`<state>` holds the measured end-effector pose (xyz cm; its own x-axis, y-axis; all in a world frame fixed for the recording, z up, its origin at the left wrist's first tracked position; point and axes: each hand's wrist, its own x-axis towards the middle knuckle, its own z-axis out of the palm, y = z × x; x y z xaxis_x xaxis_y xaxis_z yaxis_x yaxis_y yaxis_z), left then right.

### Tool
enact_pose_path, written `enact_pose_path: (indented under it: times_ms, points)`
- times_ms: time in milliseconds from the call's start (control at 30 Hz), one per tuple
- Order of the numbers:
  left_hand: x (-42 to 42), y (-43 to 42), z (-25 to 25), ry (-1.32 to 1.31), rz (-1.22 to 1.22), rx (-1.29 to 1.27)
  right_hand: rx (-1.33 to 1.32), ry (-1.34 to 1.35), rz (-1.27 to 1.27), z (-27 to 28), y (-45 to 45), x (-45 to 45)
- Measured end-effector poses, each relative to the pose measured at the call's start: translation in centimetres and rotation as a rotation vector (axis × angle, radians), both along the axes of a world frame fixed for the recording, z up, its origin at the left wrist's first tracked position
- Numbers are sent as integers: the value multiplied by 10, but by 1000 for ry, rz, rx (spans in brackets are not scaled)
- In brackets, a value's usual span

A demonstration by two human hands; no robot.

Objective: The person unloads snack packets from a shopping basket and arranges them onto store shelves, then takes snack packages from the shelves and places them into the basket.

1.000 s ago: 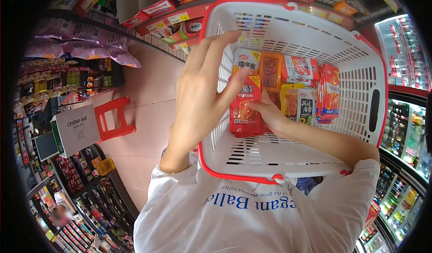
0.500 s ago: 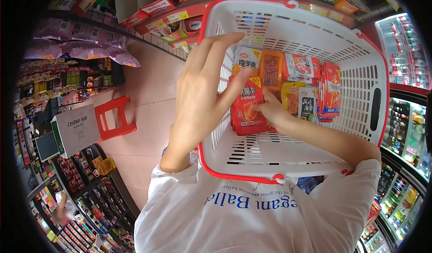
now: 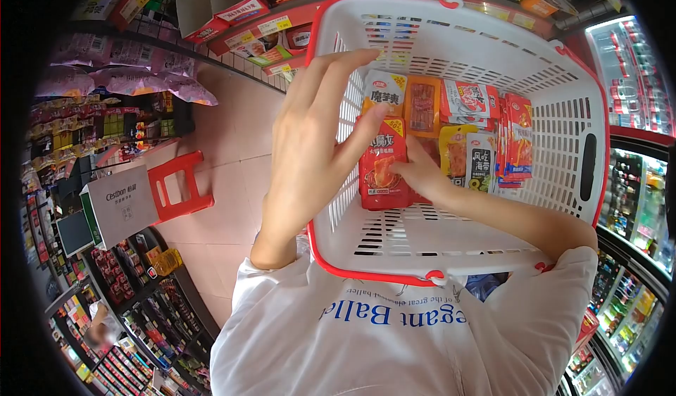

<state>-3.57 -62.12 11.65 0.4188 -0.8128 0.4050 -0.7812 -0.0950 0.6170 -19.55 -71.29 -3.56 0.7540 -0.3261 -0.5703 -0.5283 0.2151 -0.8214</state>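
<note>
A white plastic basket (image 3: 486, 235) with a red rim holds several snack packets. My right hand (image 3: 424, 176) reaches into it from the right. Its thumb presses on the front of a red snack packet (image 3: 381, 185), and the other fingers are partly hidden at the packet's right edge. My left hand (image 3: 310, 139) is open over the basket's left rim, fingers stretched out and thumb close to the red packet's top edge; whether it touches I cannot tell. Beyond stand a white packet (image 3: 384, 90) and an orange packet (image 3: 423, 107). A black-and-white packet (image 3: 481, 160) is right of my hand.
A shelf of boxed snacks (image 3: 282, 26) runs behind the basket. At left are a red stool (image 3: 182, 187), a white carton (image 3: 121, 202) and hanging purple bags (image 3: 123, 79). Lit drink fridges (image 3: 637, 192) line the right. A person (image 3: 104, 325) is at the far lower left.
My right hand and the red packet have shifted slightly left, and the packet's front is turned a little. My left hand has barely moved.
</note>
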Motion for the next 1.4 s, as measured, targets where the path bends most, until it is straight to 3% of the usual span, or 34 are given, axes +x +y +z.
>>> enact_pose_path:
  times_ms: [167,267,333,367,467,533,567,633,700,767,833,867,900,933,1033,1133,1200,1400]
  points:
    - [-2,0,2,-3,-7,-7,-328,156,165,13,-10,-1]
    - [-2,0,1,-21,-2,-2,-116,255,194,24,-21,0]
    - [-3,0,2,-8,0,4,228,301,43,37,-29,-3]
    - [-3,0,2,4,6,8,229,302,41,39,-31,-6]
    - [-3,-1,2,0,7,10,158,242,159,39,-40,-11]
    - [-4,0,3,12,9,8,-134,202,449,40,-48,-13]
    - [-4,0,3,23,8,7,-133,203,449,46,-53,-16]
    - [-3,-1,3,23,3,3,-347,163,642,89,-67,-14]
    - [-3,-1,2,24,-3,-2,-504,106,587,116,-82,-19]
    - [-3,-1,1,13,-5,0,-657,-108,299,150,-94,-21]
    - [-3,0,0,12,-11,0,-966,-224,239,184,-123,-22]
    - [-2,0,0,9,-15,-1,-893,-382,-1,204,-131,-27]
    - [-3,0,0,8,-16,0,-960,-308,-223,227,-139,-41]
    - [-3,0,1,11,-14,2,-1496,-405,-397,233,-142,-53]
    - [-3,0,0,-10,-12,16,-1078,-1035,-607,297,-128,-75]
    - [-3,0,0,-46,-4,31,-601,-1516,-503,342,-98,-82]
    - [-4,1,2,-60,3,36,-475,-1602,-423,349,-77,-79]
    - [-6,-1,6,-79,-24,97,-415,-1629,-418,346,-56,-76]
